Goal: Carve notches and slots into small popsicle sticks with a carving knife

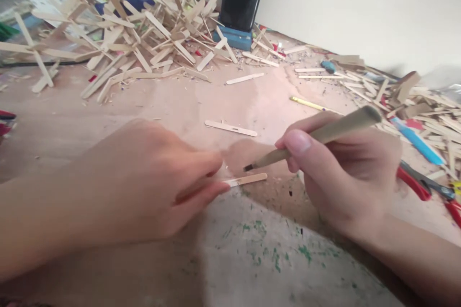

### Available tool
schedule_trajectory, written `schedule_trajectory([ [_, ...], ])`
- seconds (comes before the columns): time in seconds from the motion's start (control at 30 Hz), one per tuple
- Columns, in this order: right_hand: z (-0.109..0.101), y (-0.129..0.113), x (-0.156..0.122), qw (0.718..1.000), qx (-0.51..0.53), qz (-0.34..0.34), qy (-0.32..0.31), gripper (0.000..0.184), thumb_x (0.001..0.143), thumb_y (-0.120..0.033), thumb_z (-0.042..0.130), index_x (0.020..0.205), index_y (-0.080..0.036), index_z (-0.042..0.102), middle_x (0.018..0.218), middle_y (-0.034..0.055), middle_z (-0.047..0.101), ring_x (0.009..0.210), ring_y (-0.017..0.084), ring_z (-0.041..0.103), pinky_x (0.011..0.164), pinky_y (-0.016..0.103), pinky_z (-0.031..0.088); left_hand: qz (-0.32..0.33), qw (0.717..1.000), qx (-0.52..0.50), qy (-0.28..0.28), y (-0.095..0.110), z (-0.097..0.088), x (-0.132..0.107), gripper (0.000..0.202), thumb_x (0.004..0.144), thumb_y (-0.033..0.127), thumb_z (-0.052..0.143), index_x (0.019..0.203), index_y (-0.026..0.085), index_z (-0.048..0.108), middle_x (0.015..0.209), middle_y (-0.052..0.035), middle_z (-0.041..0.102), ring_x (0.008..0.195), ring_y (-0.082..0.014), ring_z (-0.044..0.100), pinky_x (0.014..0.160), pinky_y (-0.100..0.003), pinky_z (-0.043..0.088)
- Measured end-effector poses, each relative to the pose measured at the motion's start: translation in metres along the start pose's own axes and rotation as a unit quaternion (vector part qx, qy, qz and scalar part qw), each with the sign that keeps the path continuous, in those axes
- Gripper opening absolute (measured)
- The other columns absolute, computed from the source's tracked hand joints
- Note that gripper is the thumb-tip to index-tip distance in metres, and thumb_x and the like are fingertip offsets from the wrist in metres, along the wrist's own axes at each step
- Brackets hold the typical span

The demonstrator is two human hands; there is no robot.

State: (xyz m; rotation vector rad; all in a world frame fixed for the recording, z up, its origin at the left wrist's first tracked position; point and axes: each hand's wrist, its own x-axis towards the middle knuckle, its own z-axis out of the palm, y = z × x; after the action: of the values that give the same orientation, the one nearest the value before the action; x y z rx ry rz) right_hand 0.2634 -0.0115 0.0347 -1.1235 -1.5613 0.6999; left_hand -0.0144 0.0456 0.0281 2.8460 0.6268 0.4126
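Observation:
My left hand (151, 177) is closed in a pinch on a flat wooden stick (247, 180), which lies low over the table and points right. My right hand (342, 172) is wrapped round a beige pen-like tool (324, 136) with a dark tip. That tip hovers just above the stick's left part, close to my left fingertips. Both hands sit near the front middle of the worn wooden table (162, 100).
A big heap of glued stick shapes (118, 33) fills the back left. One loose stick (230, 128) lies just beyond my hands. More sticks, a blue pen (418, 143) and red-handled pliers (425, 187) lie at the right. A black object on a blue base (237, 9) stands by the wall.

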Motion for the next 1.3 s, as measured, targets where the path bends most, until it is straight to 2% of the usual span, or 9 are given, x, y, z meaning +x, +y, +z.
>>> schedule_trajectory([
  [0.17, 0.001, 0.011, -0.003, 0.999, 0.016, -0.029, -0.012, 0.028, 0.105, -0.007, 0.084, 0.083, -0.024, 0.084, 0.079, -0.0023, 0.084, 0.059, 0.01, 0.066, 0.051, 0.025, 0.05, 0.022, 1.0, 0.0, 0.019, 0.003, 0.011, -0.005, 0.054, 0.134, 0.028, 0.042, 0.089, 0.03, 0.072, 0.08, 0.0057, 0.074, 0.064, -0.0207, 0.067, 0.064, -0.044, 0.043],
  [0.33, 0.002, 0.017, -0.01, 0.997, 0.066, -0.025, -0.011, 0.029, 0.112, -0.008, 0.084, 0.087, -0.024, 0.083, 0.089, -0.0001, 0.089, 0.069, 0.014, 0.079, 0.06, 0.027, 0.062, 0.055, 0.998, 0.008, 0.036, 0.006, 0.015, 0.0, 0.045, 0.131, 0.024, 0.049, 0.097, 0.029, 0.078, 0.088, 0.0055, 0.078, 0.072, -0.02, 0.068, 0.069, -0.042, 0.048],
  [0.43, 0.003, 0.018, -0.013, 0.997, 0.062, -0.034, -0.016, 0.031, 0.114, -0.008, 0.081, 0.088, -0.024, 0.082, 0.09, 0.0006, 0.089, 0.068, 0.014, 0.077, 0.062, 0.028, 0.064, 0.063, 0.997, 0.013, 0.031, 0.005, 0.015, 0.001, 0.037, 0.127, 0.018, 0.058, 0.098, 0.028, 0.079, 0.09, 0.0052, 0.079, 0.075, -0.0202, 0.071, 0.073, -0.041, 0.051],
  [0.6, 0.004, 0.02, -0.015, 0.996, 0.049, -0.077, 0.001, 0.032, 0.117, -0.014, 0.077, 0.086, -0.025, 0.078, 0.087, 0.0025, 0.088, 0.063, 0.016, 0.073, 0.053, 0.032, 0.06, 0.074, 0.997, 0.014, 0.01, 0.004, 0.012, -0.003, 0.029, 0.113, 0.003, 0.068, 0.098, 0.024, 0.08, 0.092, 0.0028, 0.082, 0.077, -0.0223, 0.074, 0.075, -0.042, 0.054],
  [0.7, 0.005, 0.019, -0.015, 0.996, 0.031, -0.085, -0.011, 0.031, 0.114, -0.01, 0.077, 0.088, -0.025, 0.077, 0.087, 0.0022, 0.088, 0.062, 0.016, 0.072, 0.049, 0.031, 0.055, 0.084, 0.996, 0.025, 0.021, 0.005, 0.016, -0.002, 0.031, 0.116, 0.004, 0.064, 0.1, 0.022, 0.082, 0.094, 0.0015, 0.083, 0.078, -0.0229, 0.074, 0.076, -0.043, 0.055],
  [0.83, 0.003, 0.014, -0.014, 0.993, -0.013, -0.116, -0.019, 0.027, 0.107, -0.003, 0.076, 0.096, -0.027, 0.081, 0.085, -0.0015, 0.088, 0.055, 0.014, 0.067, 0.045, 0.032, 0.047, 0.062, 0.996, 0.038, 0.05, 0.005, 0.025, 0.0, 0.038, 0.123, 0.007, 0.055, 0.1, 0.024, 0.08, 0.091, 0.0035, 0.079, 0.082, -0.0202, 0.071, 0.078, -0.037, 0.052],
  [1.0, -0.002, 0.008, -0.016, 0.986, -0.104, -0.115, -0.057, 0.017, 0.107, -0.014, 0.086, 0.104, -0.031, 0.086, 0.085, -0.0024, 0.088, 0.051, 0.014, 0.059, 0.037, 0.033, 0.035, 0.039, 0.997, 0.043, 0.041, 0.004, 0.03, -0.003, 0.033, 0.122, 0.007, 0.056, 0.106, 0.022, 0.081, 0.1, 0.0001, 0.083, 0.087, -0.0203, 0.07, 0.083, -0.034, 0.053],
  [1.13, -0.002, 0.007, -0.018, 0.988, -0.072, -0.124, -0.055, 0.018, 0.111, -0.014, 0.086, 0.112, -0.032, 0.086, 0.079, -0.0035, 0.083, 0.046, 0.014, 0.053, 0.038, 0.033, 0.045, 0.041, 0.998, 0.04, 0.036, 0.004, 0.027, -0.002, 0.037, 0.124, 0.008, 0.053, 0.107, 0.021, 0.082, 0.097, 0.0005, 0.082, 0.087, -0.0197, 0.071, 0.081, -0.032, 0.053],
  [1.3, 0.001, -0.001, -0.012, 0.984, -0.133, -0.086, -0.075, 0.017, 0.109, -0.023, 0.096, 0.102, -0.031, 0.082, 0.076, -0.0051, 0.084, 0.051, 0.012, 0.066, 0.04, 0.028, 0.045, 0.058, 0.997, 0.028, 0.042, 0.005, 0.025, 0.001, 0.042, 0.123, 0.007, 0.052, 0.097, 0.023, 0.08, 0.092, 0.0001, 0.081, 0.082, -0.0215, 0.072, 0.078, -0.035, 0.055],
])
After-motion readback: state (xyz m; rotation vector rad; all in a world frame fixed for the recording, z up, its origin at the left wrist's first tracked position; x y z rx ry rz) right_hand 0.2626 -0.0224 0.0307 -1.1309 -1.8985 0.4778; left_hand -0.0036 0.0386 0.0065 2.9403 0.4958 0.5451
